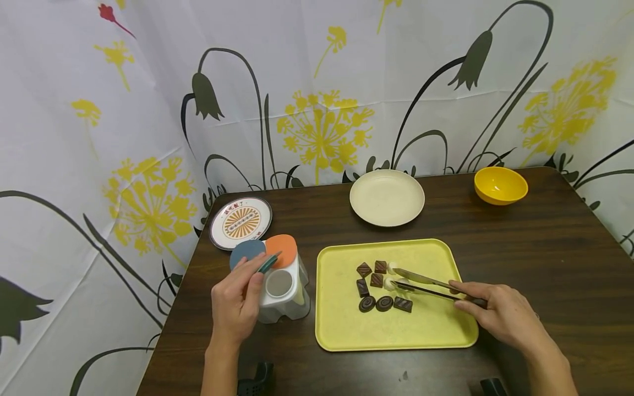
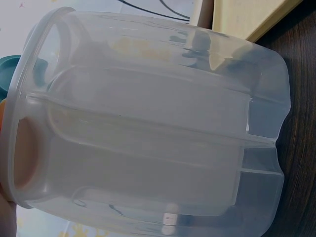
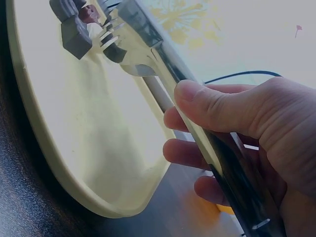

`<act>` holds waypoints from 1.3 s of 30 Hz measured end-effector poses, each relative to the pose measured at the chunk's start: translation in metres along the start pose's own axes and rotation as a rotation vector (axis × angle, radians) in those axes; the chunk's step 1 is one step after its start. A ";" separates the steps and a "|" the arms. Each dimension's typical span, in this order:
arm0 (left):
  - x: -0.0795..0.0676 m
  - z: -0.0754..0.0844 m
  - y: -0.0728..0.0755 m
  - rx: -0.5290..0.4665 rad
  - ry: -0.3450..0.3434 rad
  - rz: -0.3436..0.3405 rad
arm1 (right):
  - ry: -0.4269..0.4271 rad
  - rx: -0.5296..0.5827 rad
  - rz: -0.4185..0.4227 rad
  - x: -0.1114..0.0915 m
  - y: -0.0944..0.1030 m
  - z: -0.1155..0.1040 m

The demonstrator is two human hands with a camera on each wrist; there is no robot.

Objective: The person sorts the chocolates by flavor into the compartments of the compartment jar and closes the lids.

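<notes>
My left hand (image 1: 236, 302) pinches a small teal lid (image 1: 268, 263) above a translucent multi-compartment container (image 1: 282, 311). Blue (image 1: 247, 252) and orange (image 1: 281, 250) lids cover two of its compartments, and the front right one is uncovered. The left wrist view shows the container's clear side wall (image 2: 148, 123) close up. On the right, my hand (image 1: 502, 311) holds metal tongs (image 3: 180, 94) with a fork-like tip. Their tips are at a whitish piece (image 1: 389, 284) among several dark chocolates (image 1: 384, 303) on the yellow tray (image 1: 342, 330). Whether the tips touch it is unclear.
A cream plate (image 1: 387, 198) lies behind the tray, with a yellow bowl (image 1: 500, 186) at the back right. Behind the container is a patterned plate (image 1: 241, 223). A flowered cloth (image 1: 327, 66) hangs along the far edge of the dark wooden table (image 1: 545, 258).
</notes>
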State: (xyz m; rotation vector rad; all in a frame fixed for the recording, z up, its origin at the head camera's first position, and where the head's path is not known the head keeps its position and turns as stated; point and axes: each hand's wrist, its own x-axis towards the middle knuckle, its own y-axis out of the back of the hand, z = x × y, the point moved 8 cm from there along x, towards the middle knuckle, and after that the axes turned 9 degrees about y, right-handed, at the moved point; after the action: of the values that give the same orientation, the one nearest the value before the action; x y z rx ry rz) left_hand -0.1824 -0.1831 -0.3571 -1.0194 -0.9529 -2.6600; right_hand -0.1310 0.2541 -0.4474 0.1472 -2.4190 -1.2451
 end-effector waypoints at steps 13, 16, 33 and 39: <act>0.000 0.000 0.000 0.001 0.012 -0.002 | -0.032 -0.003 -0.079 -0.002 -0.007 0.003; 0.000 0.000 0.000 -0.001 0.009 0.000 | -0.013 -0.008 -0.066 -0.001 -0.005 0.002; 0.000 -0.001 0.000 -0.014 0.014 0.002 | 0.097 -0.052 0.042 0.001 0.002 -0.006; 0.001 -0.002 0.000 -0.013 0.026 -0.003 | 0.127 -0.051 0.078 0.003 0.007 -0.012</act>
State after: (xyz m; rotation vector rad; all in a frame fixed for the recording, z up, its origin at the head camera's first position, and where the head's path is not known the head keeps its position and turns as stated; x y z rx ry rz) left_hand -0.1840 -0.1841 -0.3579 -0.9847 -0.9343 -2.6787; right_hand -0.1283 0.2479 -0.4348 0.1129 -2.2621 -1.2234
